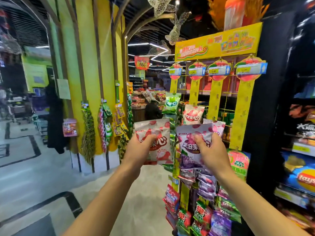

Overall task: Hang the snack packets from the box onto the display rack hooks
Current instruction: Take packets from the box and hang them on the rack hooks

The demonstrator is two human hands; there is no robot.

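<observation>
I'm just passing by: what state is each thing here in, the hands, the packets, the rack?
Left hand: gripping the red-and-white packet.
Red-and-white packet: held up, not hung.
Right hand: gripping the purple packet.
Purple packet: held before the rack, not hung.
Green packet: hanging on the rack.
Yellow hanging strips: upper part bare.

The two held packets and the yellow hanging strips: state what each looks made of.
The red-and-white packet, in the left hand: thin plastic film, glossy, with a ribbed sealed top edge. The purple packet, in the right hand: seemingly the same film, creasing under the thumb. The yellow strips: flat, matte, with punched tabs, probably card or thin plastic; blur leaves it open.
</observation>
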